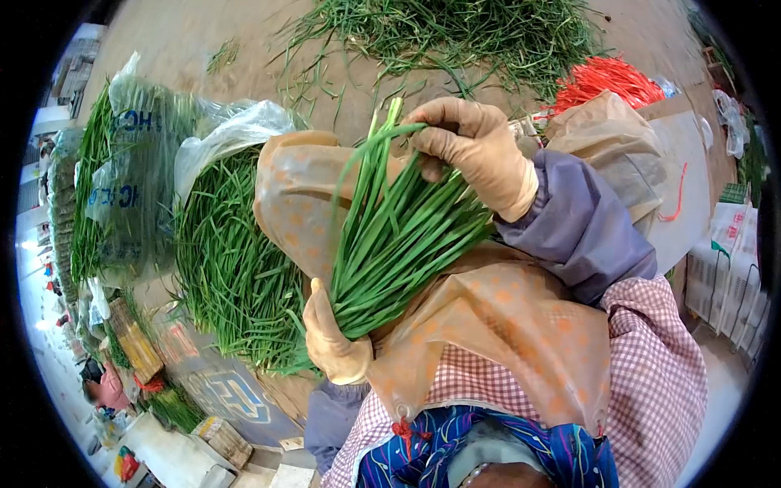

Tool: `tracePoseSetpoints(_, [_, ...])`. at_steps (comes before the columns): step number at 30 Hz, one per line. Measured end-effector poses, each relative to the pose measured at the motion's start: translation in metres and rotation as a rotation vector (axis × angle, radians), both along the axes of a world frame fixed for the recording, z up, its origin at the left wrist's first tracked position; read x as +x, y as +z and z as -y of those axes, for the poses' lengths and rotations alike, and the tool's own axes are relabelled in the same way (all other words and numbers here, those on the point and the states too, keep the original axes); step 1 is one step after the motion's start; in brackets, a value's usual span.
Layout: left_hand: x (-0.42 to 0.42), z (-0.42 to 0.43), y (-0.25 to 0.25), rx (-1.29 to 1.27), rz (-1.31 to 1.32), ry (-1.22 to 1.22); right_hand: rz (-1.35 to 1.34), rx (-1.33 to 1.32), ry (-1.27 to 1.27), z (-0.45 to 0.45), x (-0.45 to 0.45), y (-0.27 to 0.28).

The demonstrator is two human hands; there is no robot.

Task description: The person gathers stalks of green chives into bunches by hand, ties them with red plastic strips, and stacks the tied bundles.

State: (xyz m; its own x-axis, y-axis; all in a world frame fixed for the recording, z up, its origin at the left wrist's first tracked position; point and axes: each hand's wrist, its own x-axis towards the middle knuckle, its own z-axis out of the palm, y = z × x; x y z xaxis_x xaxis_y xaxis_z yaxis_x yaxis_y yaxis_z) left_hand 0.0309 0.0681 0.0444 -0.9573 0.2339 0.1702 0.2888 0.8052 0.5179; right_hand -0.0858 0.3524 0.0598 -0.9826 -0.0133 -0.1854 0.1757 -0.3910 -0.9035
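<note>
A bunch of garlic chives (pixel 415 252) lies across my lap over a translucent apron (pixel 488 317) with orange dots. My gloved left hand (pixel 333 342) is closed around the lower left end of the bunch, its thumb pointing up. Above the bunch, my gloved right hand (pixel 476 154) pinches a green chive blade between thumb and fingertips, close to the pale stem ends. That blade bends over to the left of the others. Part of the bunch is hidden behind my right hand.
Left of my knee, a plastic bag holds a large heap of chives (pixel 240 252), beside another wrapped bundle (pixel 138 179). Loose chives (pixel 455 32) cover the floor ahead. Red ties (pixel 606 81) lie at right near a white box (pixel 724 268). A person (pixel 110 386) is far left.
</note>
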Motion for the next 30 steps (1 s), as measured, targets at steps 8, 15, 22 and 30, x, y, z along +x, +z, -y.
tracePoseSetpoints(8, [0.004, -0.004, -0.004, 0.077, 0.039, 0.061, -0.081, 0.06, -0.118, -0.064, -0.013, 0.028])
tracePoseSetpoints(15, [0.011, -0.003, -0.021, 0.365, 0.119, 0.169, 0.168, 1.509, -0.387, -0.234, -0.012, -0.039])
tracePoseSetpoints(22, [0.015, 0.004, -0.035, 0.454, 0.197, 0.253, 0.434, 0.354, 0.234, -0.087, 0.11, -0.028])
tracePoseSetpoints(30, [0.027, 0.006, -0.026, 0.474, 0.209, 0.244, 0.463, -0.751, -0.392, -0.049, 0.111, -0.085])
